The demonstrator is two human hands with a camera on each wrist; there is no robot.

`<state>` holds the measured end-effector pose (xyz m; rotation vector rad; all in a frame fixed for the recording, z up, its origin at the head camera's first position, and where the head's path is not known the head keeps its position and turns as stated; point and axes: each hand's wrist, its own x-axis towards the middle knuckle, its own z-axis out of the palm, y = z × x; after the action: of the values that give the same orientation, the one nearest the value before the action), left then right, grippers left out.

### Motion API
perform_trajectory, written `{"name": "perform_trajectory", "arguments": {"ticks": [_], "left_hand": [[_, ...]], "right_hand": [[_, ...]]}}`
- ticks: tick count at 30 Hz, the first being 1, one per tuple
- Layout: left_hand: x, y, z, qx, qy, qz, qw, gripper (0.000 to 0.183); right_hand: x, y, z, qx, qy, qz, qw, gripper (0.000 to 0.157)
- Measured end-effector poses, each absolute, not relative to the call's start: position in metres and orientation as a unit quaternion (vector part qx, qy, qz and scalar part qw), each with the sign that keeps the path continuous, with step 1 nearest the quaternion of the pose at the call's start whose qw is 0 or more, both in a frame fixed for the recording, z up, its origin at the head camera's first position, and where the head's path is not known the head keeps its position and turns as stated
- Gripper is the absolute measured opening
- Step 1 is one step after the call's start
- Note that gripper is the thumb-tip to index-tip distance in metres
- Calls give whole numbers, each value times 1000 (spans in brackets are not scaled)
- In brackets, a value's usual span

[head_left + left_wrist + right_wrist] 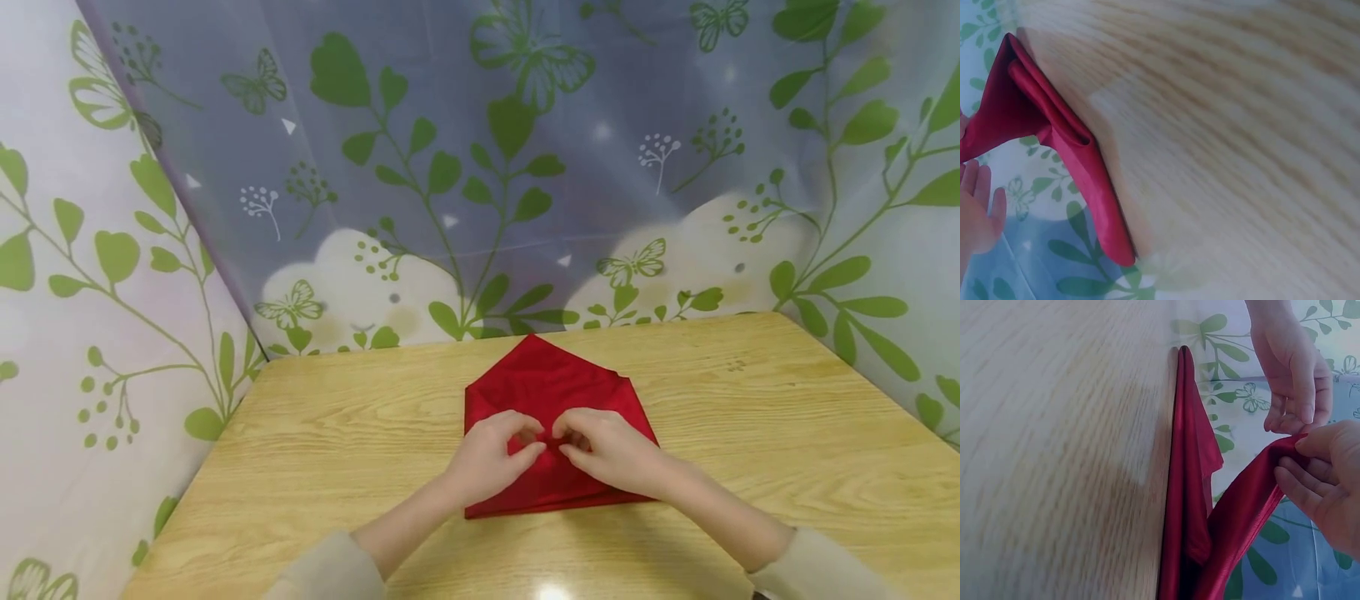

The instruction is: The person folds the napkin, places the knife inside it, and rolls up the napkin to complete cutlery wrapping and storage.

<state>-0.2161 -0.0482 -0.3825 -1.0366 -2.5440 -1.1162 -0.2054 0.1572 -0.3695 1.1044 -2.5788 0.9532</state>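
A red cloth (528, 371), smooth and slightly shiny, lies folded on the table with a pointed far end. My right hand (611, 446) pinches a raised part of it between thumb and fingers, as the right wrist view shows. There the lifted red fabric (1244, 515) rises from the folded layers to the right hand (1329, 481). My left hand (498, 454) is held just beside, over the cloth, its fingers loosely bent around nothing. In the left wrist view, the left hand (979, 215) is apart from the lifted fabric.
The wooden table (337, 417) extends on both sides of the cloth. Behind it hangs a curtain (420, 158) printed with leaves and butterflies, and similar patterned fabric (45, 333) borders the left side.
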Motion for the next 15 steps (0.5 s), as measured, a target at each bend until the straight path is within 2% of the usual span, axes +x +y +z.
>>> {"name": "perform_trajectory", "arguments": {"ticks": [6, 9, 13, 15], "left_hand": [[-216, -50, -384, -359, -856, -356, 108, 7], [-217, -54, -385, -361, -857, -349, 115, 4], [-218, -60, -383, -343, -864, -348, 120, 6], [-218, -64, -382, -325, -872, -346, 116, 9]], "right_hand": [[-205, 150, -371, 363, -864, 342, 78, 19], [-205, 150, -373, 371, -861, 335, 92, 22], [-207, 154, -376, 371, -871, 304, 109, 25], [-207, 158, -377, 362, -883, 282, 96, 22]]}}
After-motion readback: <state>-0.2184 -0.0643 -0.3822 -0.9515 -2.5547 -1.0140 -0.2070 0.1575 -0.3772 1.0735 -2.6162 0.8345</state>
